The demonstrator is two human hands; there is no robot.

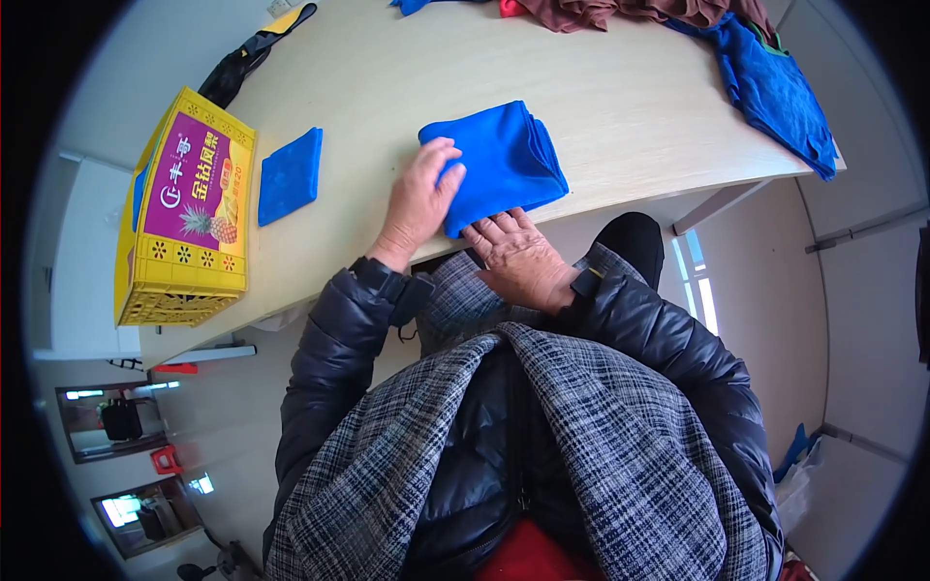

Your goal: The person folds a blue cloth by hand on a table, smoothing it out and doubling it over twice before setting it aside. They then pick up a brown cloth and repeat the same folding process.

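A folded blue cloth (499,160) lies at the near edge of the table, in several layers with a loose fold along its right side. My left hand (418,198) rests at the cloth's left edge, its fingers loosely bent and the thumb apart from them. At the cloth's near edge, my right hand (520,257) has its fingers stretched out, the tips against the cloth. Whether those tips reach under the cloth I cannot tell. A smaller, flatter folded blue cloth (290,177) lies to the left.
A yellow plastic crate with a purple panel (184,208) stands at the table's left. Behind it lies a black and yellow item (254,60). Brown cloth (601,12) is heaped along the far edge, and rumpled blue cloth (770,87) hangs over the right corner of the pale table (358,87).
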